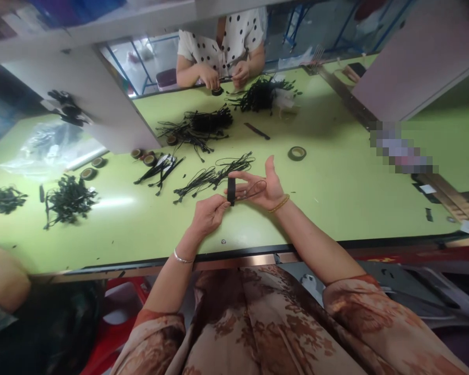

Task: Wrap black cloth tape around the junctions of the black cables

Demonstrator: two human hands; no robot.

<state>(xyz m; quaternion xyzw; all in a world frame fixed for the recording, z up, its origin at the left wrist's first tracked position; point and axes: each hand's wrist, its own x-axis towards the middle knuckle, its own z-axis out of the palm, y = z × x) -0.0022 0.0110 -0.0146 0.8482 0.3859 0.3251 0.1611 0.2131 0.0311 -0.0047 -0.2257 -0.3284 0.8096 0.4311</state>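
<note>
- Left hand (210, 214) comes in from the near edge of the bench (336, 211), wrist bent; its grip is closed, thumb and forefinger pinching the lower end of the black tape (231, 191)
- Right hand (271, 188) faces it, palm open and thumb raised, fingers reaching to the tape; whether its grip bears any of the tape's weight, I cannot tell
- The tape is between both hands, above the bench toward the near edge, with a cord loop (261, 183) across the right fingers
- White tag (427, 188) by the rail (449, 200) toward the right end: too small to read
- Loose cords (214, 174) lie just beyond the hands, a roll (297, 153) to their right
- A co-worker's hands (222, 77) are at the far edge, beside a cord heap (260, 96)
- Panel (78, 94) stands upright left of centre, blocking part of the far side
</note>
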